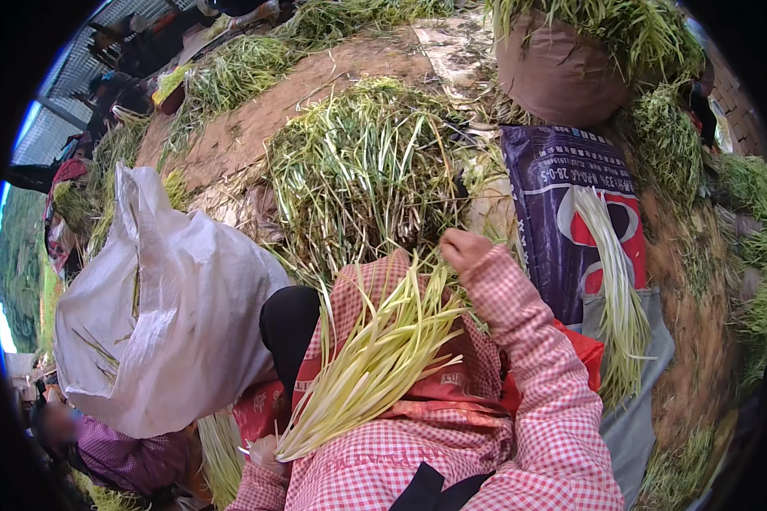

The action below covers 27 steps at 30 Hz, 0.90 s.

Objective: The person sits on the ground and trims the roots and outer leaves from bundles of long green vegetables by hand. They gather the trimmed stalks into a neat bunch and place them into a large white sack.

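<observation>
My left hand point(267, 450) grips the white lower ends of a bunch of pale yellow-green chive-like stalks point(371, 358). The bunch fans across my lap over a red-checked garment point(377, 281), leaf tips towards the upper right. Beyond those tips, my right hand point(463, 249) is raised with its fingers curled. Whether it holds a strand is too small to tell. Right in front of me, near that hand, stands a big heap of uncleaned green stalks point(358, 166) with brown dry leaves among them. To the right, a second bunch of whitish stalks point(613, 294) lies on a dark printed sack point(543, 211).
A bulging white woven sack point(185, 319) stands close on my left. Behind it, a person in a purple checked sleeve point(131, 450) sits beside another pale bunch point(220, 457). A brown covered bundle point(556, 70) topped with greens stands at upper right. More greens point(243, 64) line the earth floor.
</observation>
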### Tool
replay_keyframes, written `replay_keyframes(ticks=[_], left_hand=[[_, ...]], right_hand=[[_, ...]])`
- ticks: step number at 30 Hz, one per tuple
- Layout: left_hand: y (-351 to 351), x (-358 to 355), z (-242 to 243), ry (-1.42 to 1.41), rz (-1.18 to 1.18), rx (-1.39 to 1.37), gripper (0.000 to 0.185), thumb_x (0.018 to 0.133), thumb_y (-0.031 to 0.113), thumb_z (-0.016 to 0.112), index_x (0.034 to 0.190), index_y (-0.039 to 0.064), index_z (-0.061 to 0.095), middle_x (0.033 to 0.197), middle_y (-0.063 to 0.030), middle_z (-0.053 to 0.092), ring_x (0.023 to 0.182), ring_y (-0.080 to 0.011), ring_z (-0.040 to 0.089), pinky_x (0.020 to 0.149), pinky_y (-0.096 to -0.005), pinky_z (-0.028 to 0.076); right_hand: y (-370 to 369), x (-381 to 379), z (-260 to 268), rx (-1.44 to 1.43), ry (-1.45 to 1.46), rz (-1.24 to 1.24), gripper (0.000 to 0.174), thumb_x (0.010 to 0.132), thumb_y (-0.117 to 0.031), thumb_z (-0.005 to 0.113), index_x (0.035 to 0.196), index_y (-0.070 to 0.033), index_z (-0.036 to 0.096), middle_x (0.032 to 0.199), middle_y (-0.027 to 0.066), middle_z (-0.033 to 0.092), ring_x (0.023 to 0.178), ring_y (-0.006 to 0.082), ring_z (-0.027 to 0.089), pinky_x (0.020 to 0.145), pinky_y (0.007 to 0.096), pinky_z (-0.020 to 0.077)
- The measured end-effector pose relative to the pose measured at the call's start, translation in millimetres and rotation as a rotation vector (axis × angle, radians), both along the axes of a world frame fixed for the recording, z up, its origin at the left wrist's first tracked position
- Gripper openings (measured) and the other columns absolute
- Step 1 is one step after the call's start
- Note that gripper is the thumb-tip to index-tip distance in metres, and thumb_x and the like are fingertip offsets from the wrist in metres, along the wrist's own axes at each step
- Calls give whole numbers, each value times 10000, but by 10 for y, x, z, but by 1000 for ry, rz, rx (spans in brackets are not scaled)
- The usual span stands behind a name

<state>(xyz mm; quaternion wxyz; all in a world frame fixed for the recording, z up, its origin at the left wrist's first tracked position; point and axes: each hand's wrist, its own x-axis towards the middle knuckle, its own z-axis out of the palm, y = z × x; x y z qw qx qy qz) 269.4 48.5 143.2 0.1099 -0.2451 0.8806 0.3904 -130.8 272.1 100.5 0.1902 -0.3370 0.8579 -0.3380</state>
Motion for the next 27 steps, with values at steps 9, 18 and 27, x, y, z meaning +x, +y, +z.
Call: replay_keyframes(ticks=[9, 18, 27], left_hand=[[-28, 181, 469, 74, -211, -495, 161, 710, 179, 682, 832, 80, 647, 665, -68, 578, 630, -225, 589, 565, -343, 456], [-75, 404, 499, 210, -293, -781, 180, 663, 199, 647, 804, 99, 601, 605, -87, 471, 561, -285, 514, 510, -408, 385], [-37, 423, 512, 218, -285, -902, 166, 666, 207, 632, 793, 107, 595, 591, -68, 462, 538, -270, 503, 519, -408, 399]], right_hand=[[311, 265, -810, -486, -501, -520, 284, 867, -146, 576, 1143, -86, 558, 858, 88, 623, 753, 160, 583, 637, 282, 509], [990, 430, -1698, 368, -205, 301, 284, 855, -143, 589, 1122, -47, 581, 968, 135, 613, 877, 186, 593, 740, 304, 521], [938, 292, 60, -415, -25, -181, 140, 854, -155, 609, 796, -28, 627, 697, 79, 617, 535, 133, 538, 453, 251, 475]])
